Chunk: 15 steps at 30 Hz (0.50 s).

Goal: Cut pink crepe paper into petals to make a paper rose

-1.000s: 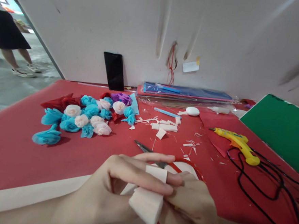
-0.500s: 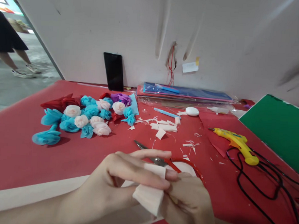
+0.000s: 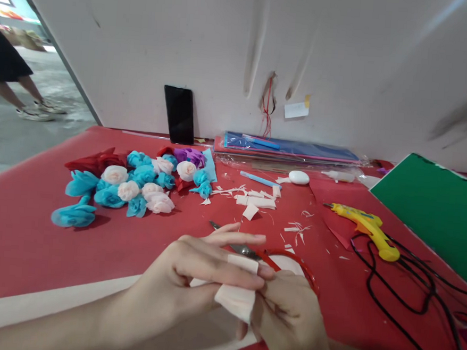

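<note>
A small strip of pale pink paper [image 3: 237, 301] is held between my two hands at the bottom centre. My left hand [image 3: 187, 270] pinches it between the fingers and thumb. The fingers of my right hand [image 3: 293, 312] close on its right edge, partly hidden. Scissors with red handles [image 3: 309, 271] lie just behind my hands, their blades partly covered by my left fingers. A long pale strip [image 3: 60, 301] lies under my left forearm. Paper scraps [image 3: 255, 201] are scattered beyond the scissors.
Blue, pink, red and purple paper flowers [image 3: 143, 175] lie at the left. A yellow glue gun [image 3: 368, 227] with a black cable and a green board [image 3: 434, 210] are at the right. A phone [image 3: 179, 115] leans on the wall. A person's legs [image 3: 9, 95] show far left.
Both hands stay closed on the pale paper, which has turned slightly. My left fingers have shifted a little, and another fingertip shows behind them. The person's legs at the far left have moved slightly.
</note>
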Motion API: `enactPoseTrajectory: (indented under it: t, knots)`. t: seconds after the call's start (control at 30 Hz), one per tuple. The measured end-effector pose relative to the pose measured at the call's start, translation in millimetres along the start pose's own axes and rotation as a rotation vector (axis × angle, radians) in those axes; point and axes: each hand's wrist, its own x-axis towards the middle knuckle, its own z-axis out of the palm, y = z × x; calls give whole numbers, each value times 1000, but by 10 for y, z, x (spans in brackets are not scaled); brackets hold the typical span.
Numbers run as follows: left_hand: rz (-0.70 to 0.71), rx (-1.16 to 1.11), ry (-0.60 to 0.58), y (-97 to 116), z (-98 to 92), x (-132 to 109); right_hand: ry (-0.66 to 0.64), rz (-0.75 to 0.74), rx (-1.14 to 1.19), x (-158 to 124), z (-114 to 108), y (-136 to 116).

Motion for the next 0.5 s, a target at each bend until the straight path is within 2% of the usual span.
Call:
enactPoseTrajectory:
  t: [0.1, 0.17, 0.23, 0.3, 0.4, 0.5]
  knots:
    - [-71, -8, 26, 7, -37, 12, -141, 204, -80, 77, -73, 3]
    - [-190, -51, 132, -4, -67, 11, -223, 326, -235, 164, -181, -9]
    - [-352, -122, 245, -34, -91, 5, -284, 333, -482, 229, -314, -23]
    - [-463, -202, 303, -76, -105, 0, -318, 393, -652, 232, -437, -23]
    - [-506, -342, 328, -125, -109, 17, -398, 488, -823, 125, -548, 23]
    - [-543, -457, 359, -130, -98, 55, -511, 502, -860, 15, -557, 93]
